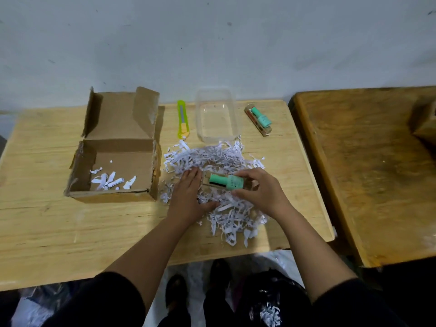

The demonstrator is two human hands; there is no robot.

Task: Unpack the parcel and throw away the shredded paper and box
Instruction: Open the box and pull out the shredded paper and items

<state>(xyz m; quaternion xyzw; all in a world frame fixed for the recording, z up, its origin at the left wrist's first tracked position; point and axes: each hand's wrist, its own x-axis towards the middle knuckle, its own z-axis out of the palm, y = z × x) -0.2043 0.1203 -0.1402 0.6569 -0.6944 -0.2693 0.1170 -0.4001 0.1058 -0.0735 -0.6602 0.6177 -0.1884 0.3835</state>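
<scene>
both arms reach in from the bottom edge, black sleeves at the elbows. left hand lies palm down on the shred pile, fingers together and flat, tips at the left end of a small card pack; can't tell if it grips anything. right hand comes in from the right, thumb and fingers clamped on a mint bottle at its right end.

bottle lies on its side on the card pack, long axis roughly left-right, cap end pointing left toward the left hand. it sits on top of the pile, mid-table, slightly right of centre.

box stands open on the table just left of the pile, flaps up at the back, a few paper strips on its floor. behind the pile: a green cutter lying front-to-back, a clear tub touching the pile's far edge, and a second mint bottle on its own card, lying diagonally, well apart from the hands. second darker table to the right. below the table edge, a black bag with shreds in it. shreds ring both hands on all sides.
</scene>
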